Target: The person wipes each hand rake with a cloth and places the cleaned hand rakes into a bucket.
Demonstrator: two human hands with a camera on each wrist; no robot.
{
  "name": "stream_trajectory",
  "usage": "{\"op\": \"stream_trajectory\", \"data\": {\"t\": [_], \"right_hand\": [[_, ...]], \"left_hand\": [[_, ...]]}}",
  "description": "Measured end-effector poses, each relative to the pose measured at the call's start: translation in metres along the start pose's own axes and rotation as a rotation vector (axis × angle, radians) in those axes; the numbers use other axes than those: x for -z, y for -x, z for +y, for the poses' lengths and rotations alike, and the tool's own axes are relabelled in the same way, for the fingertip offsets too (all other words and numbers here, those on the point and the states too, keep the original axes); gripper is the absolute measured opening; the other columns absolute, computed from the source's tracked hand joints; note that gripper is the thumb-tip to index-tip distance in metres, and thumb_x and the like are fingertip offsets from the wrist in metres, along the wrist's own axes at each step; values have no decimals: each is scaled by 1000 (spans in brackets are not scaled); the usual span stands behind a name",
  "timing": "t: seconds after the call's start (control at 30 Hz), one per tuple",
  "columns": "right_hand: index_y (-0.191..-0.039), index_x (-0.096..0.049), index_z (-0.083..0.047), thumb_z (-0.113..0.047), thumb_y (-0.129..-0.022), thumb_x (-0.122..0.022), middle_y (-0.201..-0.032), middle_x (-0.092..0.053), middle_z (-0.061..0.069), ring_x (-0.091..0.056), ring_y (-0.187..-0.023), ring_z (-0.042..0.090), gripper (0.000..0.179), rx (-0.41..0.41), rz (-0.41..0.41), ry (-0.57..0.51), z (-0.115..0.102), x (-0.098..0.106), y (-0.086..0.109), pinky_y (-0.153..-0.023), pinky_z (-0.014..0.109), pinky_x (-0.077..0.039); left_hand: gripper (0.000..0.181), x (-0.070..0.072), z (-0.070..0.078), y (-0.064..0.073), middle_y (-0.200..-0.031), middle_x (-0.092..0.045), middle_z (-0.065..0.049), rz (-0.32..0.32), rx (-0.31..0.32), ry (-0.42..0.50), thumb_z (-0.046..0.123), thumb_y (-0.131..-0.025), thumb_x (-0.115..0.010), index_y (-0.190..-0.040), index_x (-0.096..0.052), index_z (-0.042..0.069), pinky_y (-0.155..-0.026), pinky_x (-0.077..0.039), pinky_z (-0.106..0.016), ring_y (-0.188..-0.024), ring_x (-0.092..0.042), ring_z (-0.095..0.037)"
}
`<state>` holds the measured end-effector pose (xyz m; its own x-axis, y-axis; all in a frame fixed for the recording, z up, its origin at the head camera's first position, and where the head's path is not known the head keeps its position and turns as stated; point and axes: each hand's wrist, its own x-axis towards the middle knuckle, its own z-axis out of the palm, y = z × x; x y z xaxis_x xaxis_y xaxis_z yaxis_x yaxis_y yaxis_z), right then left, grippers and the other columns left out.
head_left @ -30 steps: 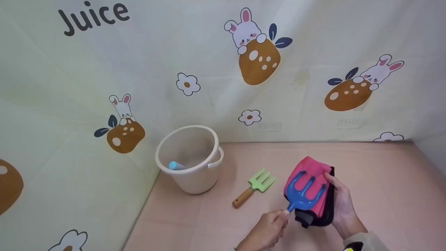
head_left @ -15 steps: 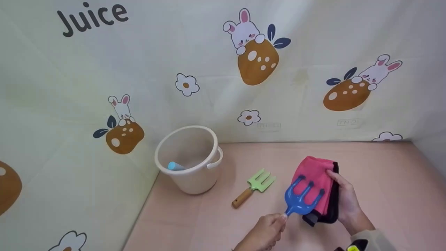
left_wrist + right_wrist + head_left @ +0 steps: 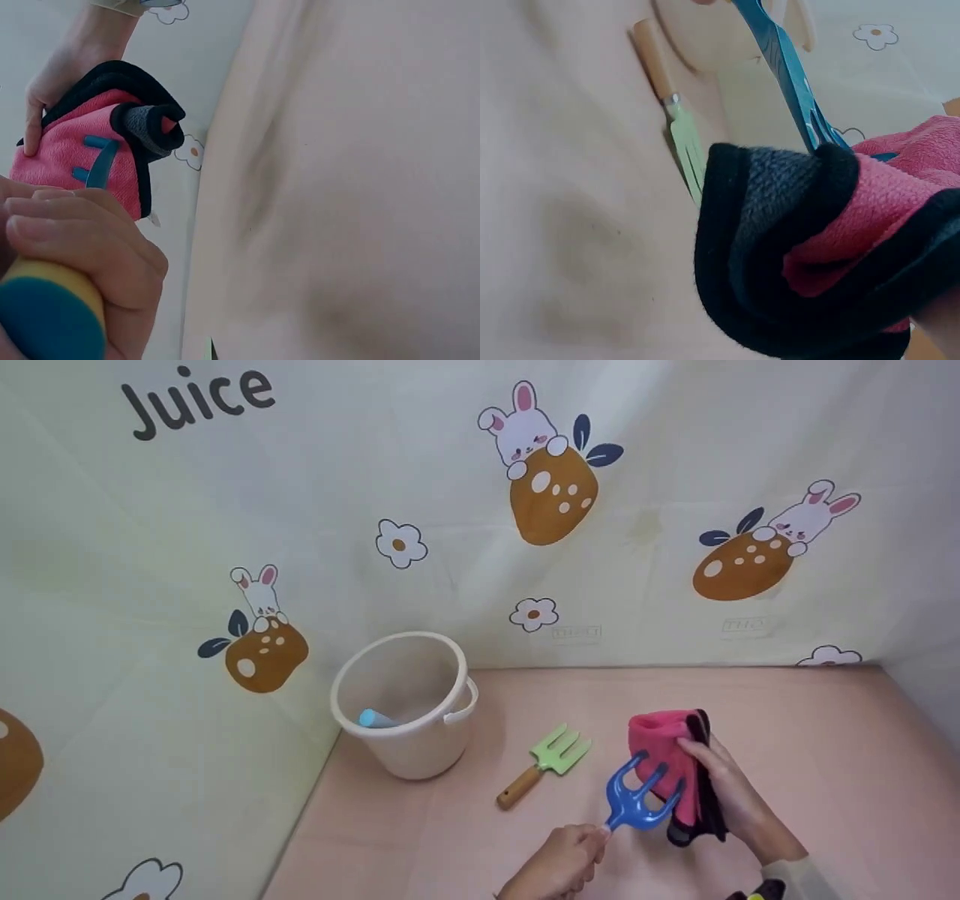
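My left hand grips a blue garden hand fork by its handle, whose yellow and blue butt end shows in the left wrist view. A pink cloth with black edging and a grey reverse side is held, folded, in my right hand. The thumb lies over the pink side, while the other fingers are mostly hidden behind the cloth. The fork's prongs overlap the pink side in the head view, held above the table.
A green hand fork with a wooden handle lies on the pink tabletop. Behind it to the left stands a cream bucket with a light-blue rounded item inside. Cream printed sheets enclose the back and sides.
The cloth has first shifted right, then turned and bunched up in my right hand. The fork has moved slightly left and down, uncovering more of the cloth.
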<state>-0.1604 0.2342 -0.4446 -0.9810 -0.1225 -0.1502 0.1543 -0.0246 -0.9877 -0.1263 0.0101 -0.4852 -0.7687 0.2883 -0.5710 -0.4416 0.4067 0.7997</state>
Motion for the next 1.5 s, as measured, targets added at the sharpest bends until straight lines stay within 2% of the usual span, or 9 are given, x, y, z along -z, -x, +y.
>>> {"op": "stream_trajectory", "data": {"t": [0.17,0.33,0.53,0.67,0.87,1.0,1.17,1.3,1.5], "right_hand": [[-139,-24,-9,-35,-101,-34,-129,-42,13,-51,-106,13,48,89,59,152,-5,-2,2,-88,27,-43],[-139,-27,-8,-35,-100,-39,-126,-46,12,-48,-99,3,49,218,194,381,-8,-2,6,-82,17,-41],[-121,-47,-6,-18,-94,-53,-101,-59,10,-50,-85,11,29,428,314,666,1,-14,12,-72,25,-41],[-110,-53,-6,-7,-88,-61,-89,-57,1,-50,-78,13,24,510,295,743,6,-27,15,-65,28,-42],[-103,-60,-8,6,-75,-69,-93,-55,-10,-49,-80,2,32,637,246,801,13,-47,16,-69,25,-47],[-101,-62,-10,6,-71,-73,-93,-54,-11,-48,-80,1,35,662,261,835,17,-56,14,-69,26,-47],[-99,-65,-12,-6,-71,-79,-92,-55,-5,-54,-80,6,33,627,299,907,20,-64,11,-73,32,-52],[-101,-63,-14,-14,-71,-80,-85,-51,-3,-52,-74,8,35,600,310,987,20,-67,7,-66,28,-50],[-106,-58,-13,-19,-72,-80,-82,-50,-1,-50,-66,10,41,595,326,1096,20,-68,1,-57,26,-47]], "left_hand": [[36,2,1,-5,-54,-39,4,49,-15,-44,39,-95,-47,-79,-58,9,-40,-22,-23,-45,-29,-10],[35,7,-1,-13,-54,-39,5,122,-102,-18,38,-96,-46,-78,-54,9,-40,-23,-21,-45,-31,-9],[35,11,3,-13,-53,-39,6,178,-226,-62,41,-97,-44,-76,-51,13,-37,-24,-19,-43,-32,-8],[35,10,7,-11,-53,-38,6,192,-277,-53,42,-96,-44,-76,-51,13,-36,-24,-18,-41,-32,-8],[33,8,10,-9,-53,-39,6,207,-351,-47,40,-96,-46,-76,-50,14,-35,-23,-19,-40,-32,-8],[32,8,9,-8,-54,-40,7,217,-412,-73,37,-96,-46,-75,-50,13,-36,-22,-18,-41,-33,-6],[33,6,8,-6,-58,-40,9,242,-478,-152,36,-97,-45,-74,-48,13,-43,-25,-18,-48,-35,-4],[33,5,7,-5,-62,-36,9,261,-504,-198,37,-97,-44,-76,-48,13,-48,-26,-19,-53,-34,-4],[31,2,2,-4,-58,-35,10,285,-527,-231,35,-98,-43,-75,-46,14,-43,-25,-17,-48,-33,-1]]}}
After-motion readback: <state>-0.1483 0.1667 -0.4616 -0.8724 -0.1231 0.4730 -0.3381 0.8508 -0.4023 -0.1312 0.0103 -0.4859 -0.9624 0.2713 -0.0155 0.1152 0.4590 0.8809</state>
